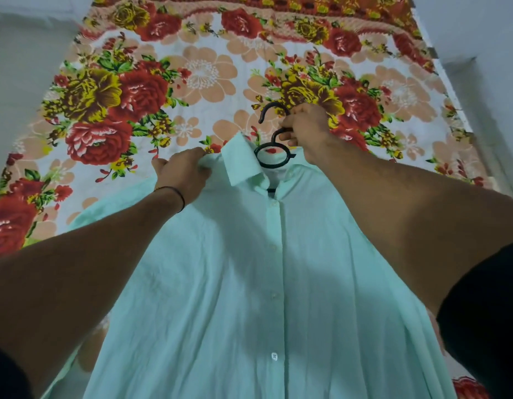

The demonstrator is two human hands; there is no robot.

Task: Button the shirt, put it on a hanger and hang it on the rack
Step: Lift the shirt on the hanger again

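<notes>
A pale mint shirt (249, 283) hangs lifted in front of me, its front placket buttoned down the middle with white buttons. A black hanger (271, 154) sits inside the collar; its ring and hook stick out above the neck. My right hand (305, 129) grips the hanger's hook stem just above the ring. My left hand (183, 175) grips the shirt's left shoulder fabric beside the raised collar flap. The hanger's arms are hidden inside the shirt.
Below the shirt lies a bed covered with a floral sheet (134, 90) of red, yellow and peach flowers. Pale walls (22, 70) border the bed on the left and right. No rack is in view.
</notes>
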